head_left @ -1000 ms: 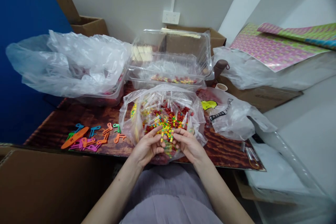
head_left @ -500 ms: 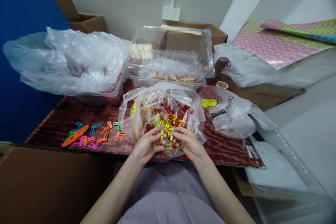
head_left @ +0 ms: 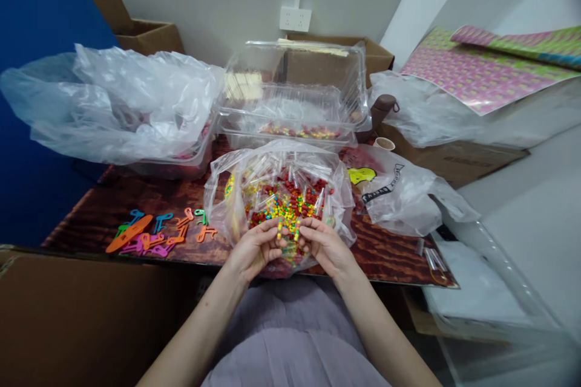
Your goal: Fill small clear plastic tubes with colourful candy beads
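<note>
An open clear plastic bag (head_left: 218,205) full of small clear tubes and coloured candy beads sits at the near edge of the dark wood-grain table (head_left: 91,211). My left hand (head_left: 255,249) and my right hand (head_left: 323,246) meet over its near side, fingers curled in a pinch. Each hand pinches a small clear tube (head_left: 280,230) holding yellow and green beads; the second tube (head_left: 296,232) stands upright in my right fingers. The two tubes sit close together, almost touching.
Coloured plastic clips (head_left: 157,234) lie left of the bag. A clear lidded box (head_left: 295,97) with beads stands behind it, a large crumpled plastic bag (head_left: 113,103) to the left, a printed bag (head_left: 399,193) to the right. Cardboard boxes (head_left: 68,314) flank me.
My hands and the tubes stay nearly still over the bag. The view has tilted down slightly, so everything sits a little higher in the picture.
</note>
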Demonstrator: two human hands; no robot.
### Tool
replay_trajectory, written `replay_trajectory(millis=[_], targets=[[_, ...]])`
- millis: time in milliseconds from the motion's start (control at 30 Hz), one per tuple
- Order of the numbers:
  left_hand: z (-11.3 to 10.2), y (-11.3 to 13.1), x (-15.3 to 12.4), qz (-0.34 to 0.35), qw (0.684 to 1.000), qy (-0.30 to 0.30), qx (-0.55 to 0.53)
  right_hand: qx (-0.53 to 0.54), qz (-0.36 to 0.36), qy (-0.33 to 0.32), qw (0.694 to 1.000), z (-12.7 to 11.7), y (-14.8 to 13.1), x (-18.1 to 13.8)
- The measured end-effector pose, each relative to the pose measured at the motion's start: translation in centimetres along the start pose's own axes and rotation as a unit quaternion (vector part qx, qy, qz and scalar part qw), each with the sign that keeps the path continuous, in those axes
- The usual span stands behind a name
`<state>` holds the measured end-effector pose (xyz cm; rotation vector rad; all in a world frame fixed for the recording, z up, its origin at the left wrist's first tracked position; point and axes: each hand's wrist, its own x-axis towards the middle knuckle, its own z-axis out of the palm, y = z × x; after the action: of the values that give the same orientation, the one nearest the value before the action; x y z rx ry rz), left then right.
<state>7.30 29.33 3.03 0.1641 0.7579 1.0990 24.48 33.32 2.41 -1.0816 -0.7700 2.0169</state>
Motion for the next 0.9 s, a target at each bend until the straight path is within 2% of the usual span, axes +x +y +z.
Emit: replay_trajectory(millis=[233,500,667,900], targets=[[0.45,0.23,-0.38,-0.011,0.999,0.024,-0.021,0.005,0.000,-0.002,1.000,0.08,-0.05,-0.14],[0.75,0.29,-0.38,-0.050,0.997,0.019,-0.056,0.007,-0.005,0.003,1.000,0.00,-0.04,-0.19],[0.63,0.09,-0.03,-0.048,0.996,0.047,-0.063,0.006,-0.003,-0.001,1.000,-0.08,0.01,-0.17],[0.47,-0.18,0.08,-0.015,1.000,-0.006,0.010,0.017,-0.004,-0.006,1.000,-0.18,0.00,-0.17]])
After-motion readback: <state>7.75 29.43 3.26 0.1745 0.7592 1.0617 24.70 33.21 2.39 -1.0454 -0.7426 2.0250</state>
